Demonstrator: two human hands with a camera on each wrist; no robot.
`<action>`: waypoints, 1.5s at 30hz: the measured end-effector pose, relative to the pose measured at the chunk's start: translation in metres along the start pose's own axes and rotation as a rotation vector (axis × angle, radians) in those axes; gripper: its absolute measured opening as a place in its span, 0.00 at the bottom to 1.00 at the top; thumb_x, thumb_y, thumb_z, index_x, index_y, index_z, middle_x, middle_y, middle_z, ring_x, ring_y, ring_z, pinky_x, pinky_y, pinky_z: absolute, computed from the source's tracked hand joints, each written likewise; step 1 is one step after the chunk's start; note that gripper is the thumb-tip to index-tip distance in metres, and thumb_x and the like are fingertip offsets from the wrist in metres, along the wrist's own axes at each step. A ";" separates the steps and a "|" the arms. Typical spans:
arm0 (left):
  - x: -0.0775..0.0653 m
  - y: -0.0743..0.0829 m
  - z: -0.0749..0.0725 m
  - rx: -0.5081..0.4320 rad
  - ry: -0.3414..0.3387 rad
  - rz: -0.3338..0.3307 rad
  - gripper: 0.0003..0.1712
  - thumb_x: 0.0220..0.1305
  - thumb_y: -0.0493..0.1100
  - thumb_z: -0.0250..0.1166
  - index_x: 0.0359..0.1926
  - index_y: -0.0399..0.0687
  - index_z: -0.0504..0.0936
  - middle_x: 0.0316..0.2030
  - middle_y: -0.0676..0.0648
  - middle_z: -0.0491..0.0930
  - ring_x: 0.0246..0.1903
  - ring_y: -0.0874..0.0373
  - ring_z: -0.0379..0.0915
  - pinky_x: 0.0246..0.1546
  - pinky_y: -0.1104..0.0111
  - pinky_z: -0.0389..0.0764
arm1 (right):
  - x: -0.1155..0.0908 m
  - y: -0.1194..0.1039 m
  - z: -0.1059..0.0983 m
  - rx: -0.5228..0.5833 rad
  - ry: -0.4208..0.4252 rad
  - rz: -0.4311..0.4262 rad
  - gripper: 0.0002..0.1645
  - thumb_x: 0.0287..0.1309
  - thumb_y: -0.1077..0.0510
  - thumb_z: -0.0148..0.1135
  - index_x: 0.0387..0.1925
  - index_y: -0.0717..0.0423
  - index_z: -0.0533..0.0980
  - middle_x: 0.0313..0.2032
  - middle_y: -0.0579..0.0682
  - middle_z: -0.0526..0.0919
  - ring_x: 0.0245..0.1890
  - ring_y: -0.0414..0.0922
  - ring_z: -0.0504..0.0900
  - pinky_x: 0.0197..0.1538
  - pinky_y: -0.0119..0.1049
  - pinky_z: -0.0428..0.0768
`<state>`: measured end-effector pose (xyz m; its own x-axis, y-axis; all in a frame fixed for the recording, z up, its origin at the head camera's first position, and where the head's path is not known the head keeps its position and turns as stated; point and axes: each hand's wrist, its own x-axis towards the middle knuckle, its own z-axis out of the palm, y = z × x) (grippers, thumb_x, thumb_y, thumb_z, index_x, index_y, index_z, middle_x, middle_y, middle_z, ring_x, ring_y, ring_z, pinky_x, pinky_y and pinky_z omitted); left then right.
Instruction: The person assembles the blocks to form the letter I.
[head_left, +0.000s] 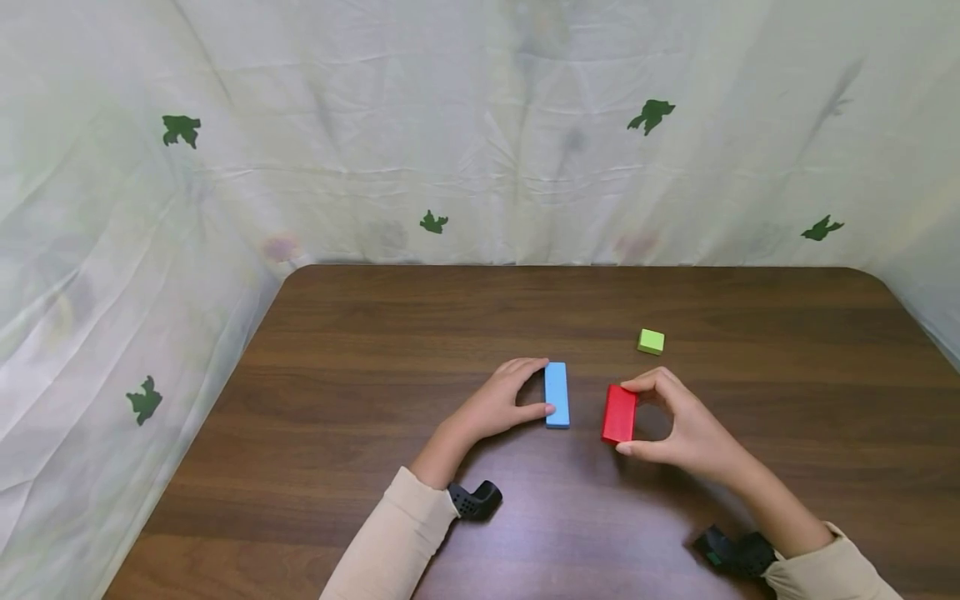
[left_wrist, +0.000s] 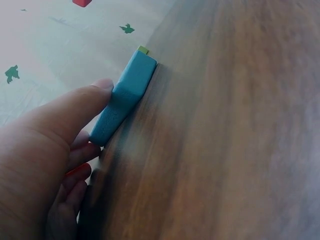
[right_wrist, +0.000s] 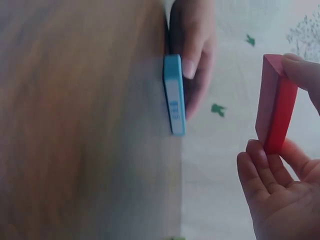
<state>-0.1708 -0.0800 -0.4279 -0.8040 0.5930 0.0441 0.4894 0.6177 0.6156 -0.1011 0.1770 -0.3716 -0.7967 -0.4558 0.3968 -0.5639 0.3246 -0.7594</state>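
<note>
A long blue block (head_left: 557, 396) lies on the wooden table, its length running away from me. My left hand (head_left: 495, 404) spans it from the left, thumb at the near end and fingertips at the far end. Printed marks show on one side of the blue block (right_wrist: 174, 102) in the right wrist view. To its right, my right hand (head_left: 678, 425) grips a red block (head_left: 618, 413) between thumb and fingers. That red block (right_wrist: 276, 105) is held up off the table in the right wrist view. A small light green block (head_left: 651, 342) sits farther back.
The brown table (head_left: 360, 333) has rounded far corners. Behind it and at both sides hangs a pale cloth (head_left: 480, 125) with dark green leaf-like patches. Each wrist wears a black camera, such as the left wrist camera (head_left: 477, 502).
</note>
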 end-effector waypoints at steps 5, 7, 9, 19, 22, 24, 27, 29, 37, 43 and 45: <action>0.000 -0.001 0.001 0.004 0.011 0.008 0.40 0.56 0.57 0.61 0.65 0.46 0.60 0.61 0.49 0.61 0.62 0.55 0.50 0.60 0.64 0.54 | 0.000 -0.001 0.011 -0.020 -0.031 -0.016 0.37 0.26 0.69 0.76 0.44 0.67 0.69 0.40 0.52 0.70 0.40 0.43 0.74 0.45 0.32 0.74; 0.000 -0.001 0.001 0.003 0.013 0.009 0.40 0.56 0.57 0.61 0.65 0.46 0.60 0.61 0.49 0.62 0.62 0.55 0.51 0.60 0.64 0.54 | 0.001 -0.004 0.015 -0.015 -0.040 -0.016 0.37 0.26 0.69 0.76 0.44 0.68 0.69 0.40 0.53 0.70 0.40 0.45 0.74 0.45 0.34 0.75; 0.000 0.000 0.001 0.002 0.014 0.007 0.40 0.56 0.57 0.61 0.65 0.46 0.60 0.61 0.49 0.62 0.62 0.55 0.51 0.60 0.64 0.55 | 0.001 -0.005 0.018 -0.007 -0.052 -0.013 0.37 0.27 0.69 0.76 0.45 0.68 0.69 0.40 0.53 0.70 0.40 0.46 0.75 0.45 0.35 0.75; -0.001 0.000 0.002 0.005 0.020 0.016 0.40 0.56 0.57 0.61 0.65 0.45 0.60 0.61 0.48 0.62 0.62 0.55 0.51 0.60 0.63 0.55 | -0.007 0.018 0.031 -0.068 -0.149 0.063 0.39 0.33 0.57 0.76 0.51 0.57 0.70 0.44 0.46 0.71 0.45 0.43 0.74 0.48 0.38 0.73; -0.001 -0.001 0.002 0.005 0.023 0.017 0.40 0.56 0.57 0.61 0.65 0.45 0.60 0.61 0.48 0.62 0.62 0.55 0.51 0.60 0.63 0.55 | -0.009 0.027 0.033 -0.083 -0.181 0.074 0.38 0.35 0.51 0.75 0.52 0.51 0.69 0.45 0.42 0.70 0.45 0.40 0.73 0.48 0.39 0.72; -0.001 -0.001 0.002 0.005 0.022 0.015 0.40 0.56 0.57 0.61 0.65 0.45 0.60 0.61 0.48 0.62 0.62 0.55 0.51 0.60 0.63 0.55 | -0.010 0.029 0.035 -0.087 -0.204 0.076 0.38 0.37 0.48 0.73 0.53 0.49 0.69 0.46 0.40 0.70 0.46 0.39 0.73 0.49 0.37 0.72; -0.001 -0.001 0.002 0.003 0.021 0.012 0.40 0.56 0.58 0.61 0.65 0.45 0.60 0.61 0.48 0.62 0.62 0.55 0.51 0.60 0.62 0.56 | -0.010 0.030 0.038 -0.093 -0.230 0.070 0.37 0.39 0.45 0.71 0.53 0.48 0.69 0.46 0.38 0.70 0.46 0.38 0.72 0.49 0.36 0.71; -0.001 0.000 0.001 0.003 0.020 0.013 0.40 0.56 0.57 0.61 0.65 0.45 0.60 0.61 0.48 0.62 0.62 0.55 0.51 0.60 0.62 0.55 | -0.010 0.030 0.040 -0.106 -0.242 0.070 0.36 0.40 0.44 0.70 0.53 0.48 0.69 0.46 0.38 0.70 0.45 0.38 0.71 0.49 0.36 0.71; 0.000 0.000 0.001 0.010 0.022 0.020 0.40 0.56 0.56 0.61 0.65 0.45 0.60 0.61 0.48 0.62 0.62 0.55 0.51 0.60 0.63 0.54 | -0.013 0.031 0.050 -0.152 -0.239 0.061 0.37 0.40 0.43 0.70 0.53 0.49 0.69 0.47 0.38 0.69 0.46 0.38 0.70 0.51 0.35 0.69; 0.000 -0.001 0.001 0.010 0.015 0.005 0.40 0.56 0.57 0.61 0.65 0.46 0.60 0.62 0.48 0.61 0.62 0.55 0.50 0.60 0.63 0.54 | -0.014 0.031 0.055 -0.161 -0.224 0.080 0.38 0.37 0.41 0.71 0.52 0.48 0.70 0.45 0.39 0.66 0.46 0.37 0.68 0.50 0.34 0.69; 0.000 -0.001 0.002 0.009 0.014 0.004 0.40 0.56 0.57 0.61 0.65 0.46 0.59 0.62 0.48 0.61 0.62 0.55 0.50 0.60 0.62 0.55 | -0.014 0.030 0.056 -0.183 -0.230 0.082 0.38 0.36 0.40 0.71 0.52 0.47 0.71 0.44 0.39 0.66 0.46 0.38 0.67 0.48 0.35 0.70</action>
<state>-0.1704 -0.0798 -0.4296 -0.8067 0.5881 0.0574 0.4953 0.6201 0.6085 -0.0949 0.1467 -0.4283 -0.7828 -0.5910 0.1948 -0.5463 0.5028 -0.6699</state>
